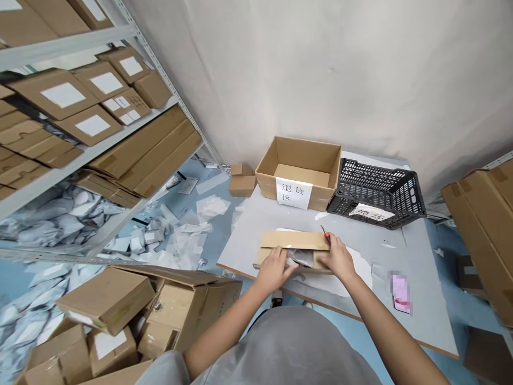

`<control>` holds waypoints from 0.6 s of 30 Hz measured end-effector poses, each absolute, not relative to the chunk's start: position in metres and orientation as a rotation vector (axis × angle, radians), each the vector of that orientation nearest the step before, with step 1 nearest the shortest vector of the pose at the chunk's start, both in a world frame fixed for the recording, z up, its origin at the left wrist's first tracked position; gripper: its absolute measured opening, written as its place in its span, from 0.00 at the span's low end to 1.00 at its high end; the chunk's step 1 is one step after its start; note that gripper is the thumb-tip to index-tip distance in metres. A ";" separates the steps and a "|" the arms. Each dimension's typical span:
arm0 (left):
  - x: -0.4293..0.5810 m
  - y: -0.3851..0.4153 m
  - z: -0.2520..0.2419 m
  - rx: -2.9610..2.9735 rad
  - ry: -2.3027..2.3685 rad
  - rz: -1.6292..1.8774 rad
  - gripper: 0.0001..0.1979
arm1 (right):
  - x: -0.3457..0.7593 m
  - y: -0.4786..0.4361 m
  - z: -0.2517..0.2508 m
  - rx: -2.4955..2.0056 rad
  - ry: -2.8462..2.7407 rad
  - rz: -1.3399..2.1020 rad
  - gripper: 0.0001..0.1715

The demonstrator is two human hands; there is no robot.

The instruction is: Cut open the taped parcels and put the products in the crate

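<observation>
On the pale grey table top (256,227) lies a flat cardboard mailer (294,240), torn open along its near side. A grey plastic wrapping (301,258) shows in the opening. My left hand (274,270) grips the mailer's near left part. My right hand (339,258) rests at the mailer's right end and holds a red box cutter (326,237), its thin blade pointing up and away from me. Scraps of white paper lie on the table under and to the right of my right hand.
An open cardboard box (298,166) with a white Chinese-lettered label and a black plastic crate (377,192) stand at the table's far edge. A blurred pink item (401,293) lies right. Loaded metal shelves (88,128), stacked cartons (132,310) and scattered plastic wrappers (172,235) surround the table.
</observation>
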State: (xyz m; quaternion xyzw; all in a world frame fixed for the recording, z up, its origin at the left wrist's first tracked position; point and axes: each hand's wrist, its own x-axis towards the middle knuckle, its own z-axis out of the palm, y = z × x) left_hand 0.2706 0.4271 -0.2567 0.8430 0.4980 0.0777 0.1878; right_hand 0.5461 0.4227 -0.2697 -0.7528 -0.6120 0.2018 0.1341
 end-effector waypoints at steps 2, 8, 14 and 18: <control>0.257 0.452 -0.248 2.280 1.474 0.069 0.24 | 0.543 0.420 -0.272 -2.244 -1.759 0.580 0.51; 0.235 0.537 -0.256 2.415 1.316 -0.322 0.51 | 0.543 0.411 -0.276 -2.248 -1.721 0.545 0.57; 0.223 0.560 -0.275 2.408 1.173 -0.156 0.27 | 0.541 0.386 -0.282 -2.189 -1.605 0.522 0.59; 0.216 0.569 -0.270 2.239 1.286 0.058 0.21 | 0.536 0.350 -0.299 -2.126 -1.513 0.501 0.59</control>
